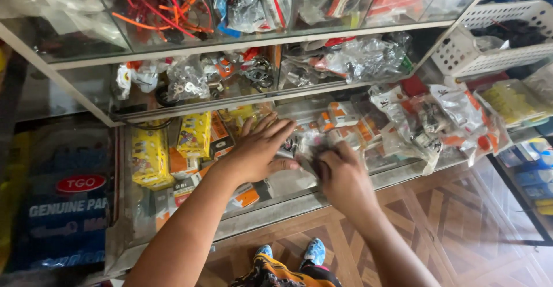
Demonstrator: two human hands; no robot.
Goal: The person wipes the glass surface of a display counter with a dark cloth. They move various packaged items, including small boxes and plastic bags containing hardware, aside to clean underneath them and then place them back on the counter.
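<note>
Head cam looks down into a glass display cabinet (322, 192) w/ several shelves packed w/ small parts in bags and boxes.

Left hand (259, 149) lies flat, palm down, fingers spread and straight, pressing on the lower shelf among small boxes; it grips nothing, thumb tip pointing right toward a small clear plastic packet (305, 146). Right hand (340, 175) is curled narrow, fingers bent inward at the packet's lower right edge; looks like a pinch on the packet, but motion blur hides the exact contact, so can't tell for sure. Packet sits on the lower shelf btwn the two hands, just beside the left thumb, touching or nearly touching the right fingers.

Around them: yellow boxes (151, 157) stand upright at left of the left hand, orange-and-white boxes (345, 120) lie behind the packet, and a heap of clear bags w/ metal parts (426, 126) sits to the right. Upper shelf holds orange and red cables (167, 8). A white perforated basket (495, 39) rests at top right. Below, wooden parquet floor (461, 218) and the person's blue-patterned shoes (314, 252) show.
</note>
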